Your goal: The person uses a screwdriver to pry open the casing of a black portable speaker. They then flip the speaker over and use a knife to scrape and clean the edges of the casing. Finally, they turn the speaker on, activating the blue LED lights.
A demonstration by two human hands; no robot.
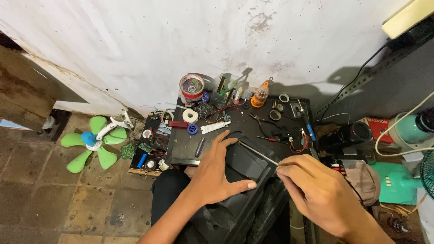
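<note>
Our left hand point(216, 174) lies flat, fingers spread, steadying a black plastic housing point(246, 180) on our lap. Our right hand point(318, 192), right of it, pinches a thin screwdriver point(258, 153), angling its tip into the housing's far edge near the cluttered tray point(181, 151).

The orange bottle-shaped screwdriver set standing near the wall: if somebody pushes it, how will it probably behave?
The orange screwdriver set stands upright and looks taller than its base, so a push near the top would probably tip it. Being round, it may then roll toward the tape rolls beside it. It looks like plastic, so probably stiff.
</note>
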